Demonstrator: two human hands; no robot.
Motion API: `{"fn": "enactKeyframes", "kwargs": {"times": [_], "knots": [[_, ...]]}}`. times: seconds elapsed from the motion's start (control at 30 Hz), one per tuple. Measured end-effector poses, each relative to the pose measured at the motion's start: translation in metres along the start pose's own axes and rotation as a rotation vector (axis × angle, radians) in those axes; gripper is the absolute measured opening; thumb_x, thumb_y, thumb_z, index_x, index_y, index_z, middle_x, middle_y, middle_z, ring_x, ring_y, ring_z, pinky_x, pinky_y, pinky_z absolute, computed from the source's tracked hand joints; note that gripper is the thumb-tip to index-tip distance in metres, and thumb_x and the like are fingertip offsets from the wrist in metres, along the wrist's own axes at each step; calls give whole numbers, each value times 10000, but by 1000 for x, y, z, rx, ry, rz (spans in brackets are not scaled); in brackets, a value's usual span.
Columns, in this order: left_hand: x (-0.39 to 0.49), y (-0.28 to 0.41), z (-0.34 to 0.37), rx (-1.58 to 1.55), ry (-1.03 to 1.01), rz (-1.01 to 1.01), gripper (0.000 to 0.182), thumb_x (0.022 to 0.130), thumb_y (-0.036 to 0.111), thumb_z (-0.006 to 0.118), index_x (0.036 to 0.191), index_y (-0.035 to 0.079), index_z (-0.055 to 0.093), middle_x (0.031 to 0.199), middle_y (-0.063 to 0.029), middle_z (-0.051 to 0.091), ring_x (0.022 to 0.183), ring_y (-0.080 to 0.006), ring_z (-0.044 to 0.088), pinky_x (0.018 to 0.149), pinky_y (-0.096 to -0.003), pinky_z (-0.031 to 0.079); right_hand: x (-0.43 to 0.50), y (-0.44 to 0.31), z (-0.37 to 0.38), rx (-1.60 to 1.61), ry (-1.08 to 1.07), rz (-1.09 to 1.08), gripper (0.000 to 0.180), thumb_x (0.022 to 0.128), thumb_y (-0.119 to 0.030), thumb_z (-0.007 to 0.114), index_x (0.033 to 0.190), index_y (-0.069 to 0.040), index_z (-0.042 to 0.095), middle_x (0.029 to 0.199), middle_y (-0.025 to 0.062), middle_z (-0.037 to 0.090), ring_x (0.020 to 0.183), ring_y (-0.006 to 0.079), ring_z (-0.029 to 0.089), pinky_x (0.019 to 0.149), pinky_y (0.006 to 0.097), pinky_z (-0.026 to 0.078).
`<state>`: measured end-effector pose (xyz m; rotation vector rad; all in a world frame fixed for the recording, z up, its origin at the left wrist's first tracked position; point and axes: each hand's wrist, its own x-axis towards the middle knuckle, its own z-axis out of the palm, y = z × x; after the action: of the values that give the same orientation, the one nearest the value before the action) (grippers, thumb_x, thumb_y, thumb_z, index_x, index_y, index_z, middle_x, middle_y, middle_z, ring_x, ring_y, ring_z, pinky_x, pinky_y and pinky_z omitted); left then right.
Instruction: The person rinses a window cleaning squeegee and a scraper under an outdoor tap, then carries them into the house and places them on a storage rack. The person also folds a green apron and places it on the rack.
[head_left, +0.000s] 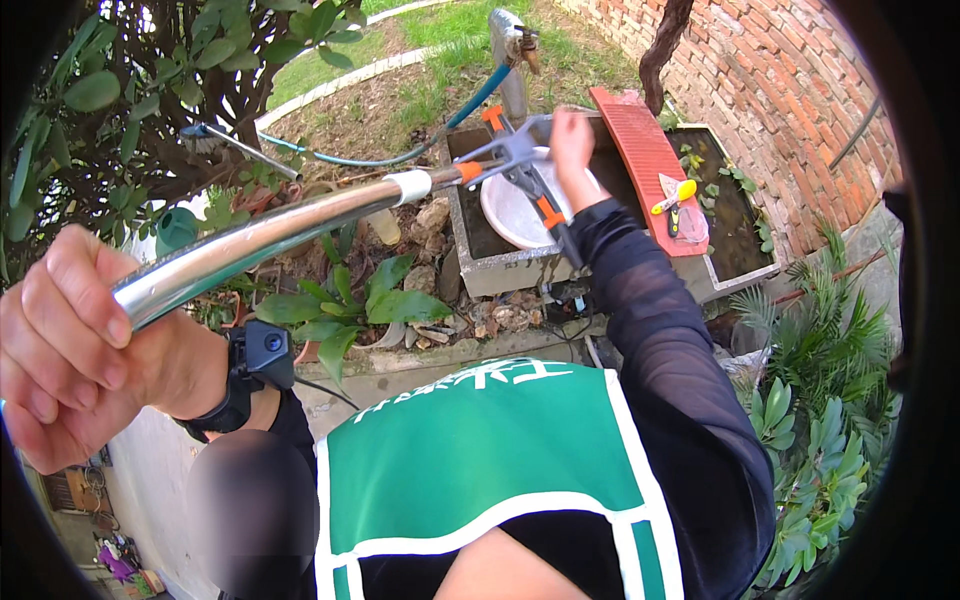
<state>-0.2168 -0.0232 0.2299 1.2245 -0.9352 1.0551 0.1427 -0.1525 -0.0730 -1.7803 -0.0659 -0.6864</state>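
Note:
My left hand is wrapped around the near end of a shiny metal pole. A white collar circles the pole towards its far end. Beyond it sits a grey plastic mop-type head frame with orange end pieces, tilted above a white basin. Beside this frame, on its right, is my right hand with fingers bent, slightly blurred. Whether it touches the frame is unclear. The basin rests inside a concrete trough holding dark water.
A ribbed red board lies across the trough, carrying a yellow-handled scraper. Behind stands a tap post with a blue hose. A long-handled brush leans in the bush at left. A brick wall curves along the right.

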Motion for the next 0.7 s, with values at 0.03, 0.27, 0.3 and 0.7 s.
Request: {"fn": "enactKeyframes", "kwargs": {"times": [0.03, 0.27, 0.3, 0.7], "knots": [[1, 2, 0, 15, 22, -1, 257, 592, 160, 587, 408, 175, 408, 363, 65, 426, 295, -22, 377, 369, -160, 316, -31, 14, 7, 35, -97, 277, 381, 798, -360, 451, 771, 3, 566, 703, 163, 589, 735, 346, 564, 676, 411, 420], [-8, 35, -18, -57, -16, -19, 298, 618, 64, 550, 442, 186, 343, 336, 79, 354, 281, 4, 326, 341, -120, 249, -127, 25, 4, 1046, -546, 1629, 656, 778, -654, 291, 1014, -71, 477, 867, 115, 566, 724, 242, 553, 607, 380, 464], [-11, 39, -23, -118, 7, -34, 293, 615, 66, 553, 447, 182, 343, 338, 78, 357, 283, -1, 329, 350, -126, 258, -124, 17, 5, 1258, -615, 1415, 613, 788, -638, 299, 981, -91, 497, 847, 86, 567, 714, 214, 548, 600, 366, 463], [-73, 132, -126, 512, 496, -182, 279, 832, 196, 434, 580, 130, 333, 524, 6, 319, 492, -113, 326, 575, -268, 316, -123, -52, 48, 1209, -928, 1274, 219, 841, -308, 490, 823, -95, 538, 693, 56, 598, 602, 148, 582, 536, 261, 479]]}}
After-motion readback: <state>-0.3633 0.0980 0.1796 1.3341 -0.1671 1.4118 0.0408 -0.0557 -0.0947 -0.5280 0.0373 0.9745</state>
